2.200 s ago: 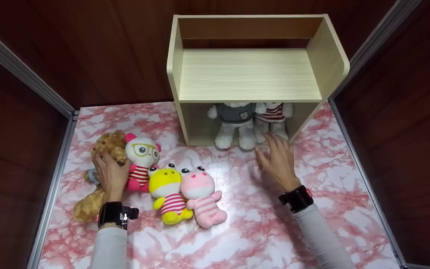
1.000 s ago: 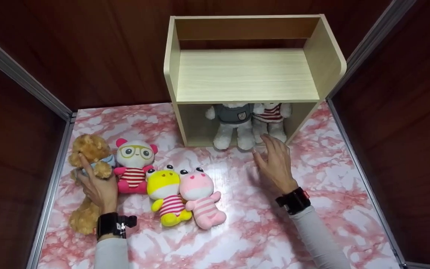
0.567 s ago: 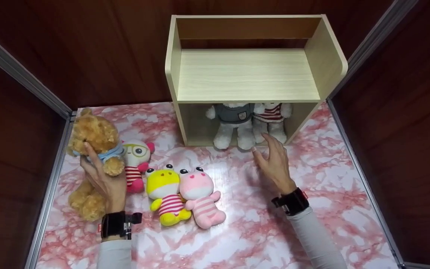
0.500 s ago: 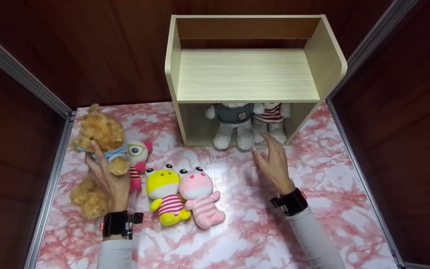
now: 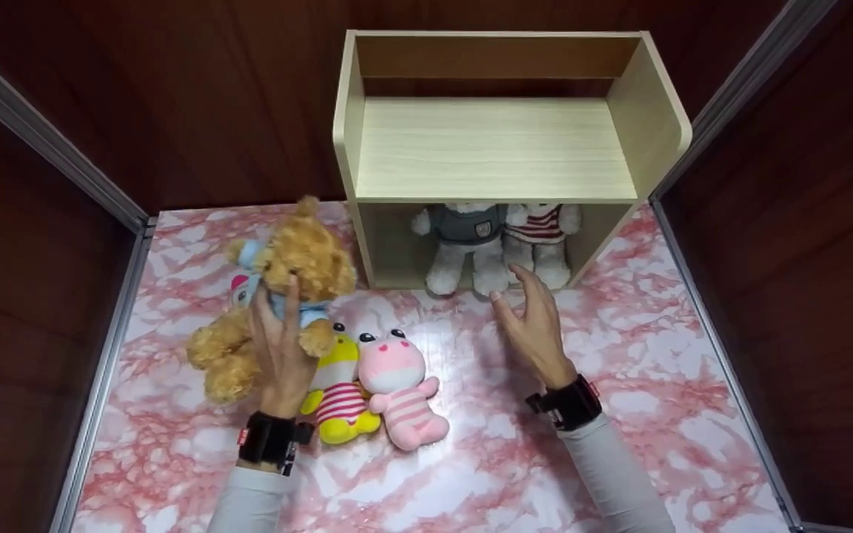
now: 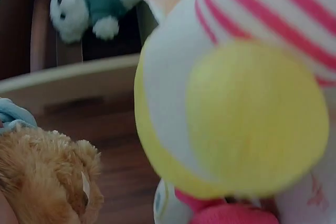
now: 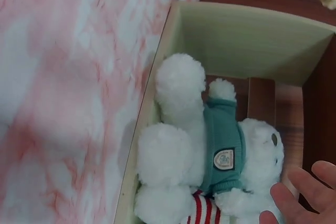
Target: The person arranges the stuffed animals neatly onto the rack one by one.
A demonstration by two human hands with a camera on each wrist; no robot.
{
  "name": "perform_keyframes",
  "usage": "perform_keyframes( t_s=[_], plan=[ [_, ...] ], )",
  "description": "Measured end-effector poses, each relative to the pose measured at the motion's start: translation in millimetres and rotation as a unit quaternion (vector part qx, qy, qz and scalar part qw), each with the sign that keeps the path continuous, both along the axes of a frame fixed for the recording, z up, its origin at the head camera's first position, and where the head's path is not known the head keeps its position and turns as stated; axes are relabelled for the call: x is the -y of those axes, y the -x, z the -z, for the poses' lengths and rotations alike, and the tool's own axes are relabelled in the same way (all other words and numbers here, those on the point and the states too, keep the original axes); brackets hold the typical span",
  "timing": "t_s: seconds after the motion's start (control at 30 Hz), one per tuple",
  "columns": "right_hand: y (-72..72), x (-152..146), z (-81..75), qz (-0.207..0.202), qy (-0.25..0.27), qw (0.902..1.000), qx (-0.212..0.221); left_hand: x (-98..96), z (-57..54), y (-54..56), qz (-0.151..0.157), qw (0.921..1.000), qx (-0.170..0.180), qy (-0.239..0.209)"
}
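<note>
My left hand [image 5: 282,363] grips a tan teddy bear [image 5: 312,255] with a blue scarf around the chest, raised above the floor at the shelf's left front corner. Behind the bear, a panda plush with a pink ear [image 5: 238,282] is mostly hidden. A yellow frog plush [image 5: 341,407] in pink stripes lies right beside my left wrist, partly covered by the bear's arm. My right hand [image 5: 537,333] holds nothing; its fingers are spread in front of the lower compartment, near the feet of a white bear in a striped shirt [image 5: 543,223].
A pale wooden shelf unit [image 5: 497,148] stands against the back wall. Its lower compartment also holds a white bear in a grey-green sweater [image 7: 223,140]. A pink frog-like plush [image 5: 397,370] lies on the marbled floor [image 5: 486,459]. Dark panels enclose both sides.
My left hand has lifted the teddy bear from the far left and carried it right, across the panda and up to the yellow frog. My right hand has drifted slightly left.
</note>
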State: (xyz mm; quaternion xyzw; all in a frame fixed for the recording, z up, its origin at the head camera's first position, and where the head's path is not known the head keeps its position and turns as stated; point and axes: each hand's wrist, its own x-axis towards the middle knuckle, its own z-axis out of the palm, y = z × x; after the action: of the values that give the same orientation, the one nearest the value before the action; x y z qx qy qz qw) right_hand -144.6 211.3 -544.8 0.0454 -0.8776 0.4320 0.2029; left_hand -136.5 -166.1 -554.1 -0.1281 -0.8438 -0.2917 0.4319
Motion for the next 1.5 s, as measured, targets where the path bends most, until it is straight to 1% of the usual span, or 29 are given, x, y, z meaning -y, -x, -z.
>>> perform_keyframes(
  t_s=[0.13, 0.23, 0.4, 0.53, 0.6, 0.63, 0.7, 0.77, 0.83, 0.9, 0.97, 1.03, 1.1, 1.13, 1.17, 1.27, 1.4, 1.5],
  plan=[
    [-0.8, 6, 0.3, -0.004, 0.006, 1.0000, -0.006, -15.2, 2.2, 0.9, 0.018, 0.9988, -0.019, 0.040],
    [-2.2, 12, 0.8, -0.015, 0.024, 0.9996, -0.003, -24.4, 3.7, 1.8, 0.028, 0.9973, -0.032, 0.060],
    [-4.6, 27, -0.9, -0.050, 0.060, 0.9969, -0.004, -36.5, 4.7, 1.0, 0.058, 0.9944, -0.025, 0.085],
    [-6.3, 39, -5.5, -0.084, 0.098, 0.9916, 0.010, -47.5, 7.2, 1.5, 0.078, 0.9917, -0.029, 0.099],
    [-6.7, 44, -8.8, -0.103, 0.130, 0.9857, 0.026, -53.4, 8.1, 2.5, 0.085, 0.9901, -0.034, 0.106],
    [-6.8, 46, -11.1, -0.118, 0.155, 0.9801, 0.037, -56.1, 8.1, 2.7, 0.090, 0.9891, -0.033, 0.112],
    [-6.9, 50, -15.7, -0.148, 0.211, 0.9640, 0.065, -61.1, 7.6, 2.7, 0.099, 0.9865, -0.027, 0.128],
    [-7.2, 54, -20.0, -0.172, 0.271, 0.9418, 0.101, -65.9, 6.7, 2.6, 0.110, 0.9834, -0.022, 0.142],
    [-7.8, 56, -23.6, -0.185, 0.319, 0.9190, 0.139, -70.3, 6.0, 2.4, 0.117, 0.9801, -0.021, 0.159],
    [-8.6, 58, -26.3, -0.186, 0.351, 0.9015, 0.171, -74.8, 5.4, 2.8, 0.118, 0.9770, -0.025, 0.176],
    [-9.1, 59, -28.3, -0.187, 0.375, 0.8871, 0.194, -78.5, 5.2, 2.9, 0.118, 0.9744, -0.030, 0.189],
    [-9.1, 61, -30.0, -0.195, 0.396, 0.8738, 0.204, -81.7, 5.1, 3.0, 0.122, 0.9719, -0.032, 0.199],
    [-9.1, 62, -31.3, -0.202, 0.414, 0.8632, 0.206, -84.0, 5.6, 2.7, 0.128, 0.9697, -0.033, 0.205],
    [-9.1, 63, -31.8, -0.203, 0.421, 0.8594, 0.208, -84.9, 6.2, 2.6, 0.131, 0.9689, -0.033, 0.207],
    [-9.0, 63, -32.3, -0.203, 0.425, 0.8568, 0.209, -85.7, 6.6, 2.5, 0.133, 0.9681, -0.034, 0.210],
    [-9.1, 63, -31.9, -0.200, 0.423, 0.8577, 0.212, -87.7, 7.7, 2.4, 0.131, 0.9660, -0.039, 0.219],
    [-8.9, 62, -30.3, -0.196, 0.406, 0.8680, 0.208, -89.4, 8.2, 2.8, 0.124, 0.9640, -0.045, 0.231],
    [-9.1, 61, -30.3, -0.192, 0.397, 0.8735, 0.206, -89.9, 8.6, 2.9, 0.122, 0.9611, -0.046, 0.243]
  ],
)
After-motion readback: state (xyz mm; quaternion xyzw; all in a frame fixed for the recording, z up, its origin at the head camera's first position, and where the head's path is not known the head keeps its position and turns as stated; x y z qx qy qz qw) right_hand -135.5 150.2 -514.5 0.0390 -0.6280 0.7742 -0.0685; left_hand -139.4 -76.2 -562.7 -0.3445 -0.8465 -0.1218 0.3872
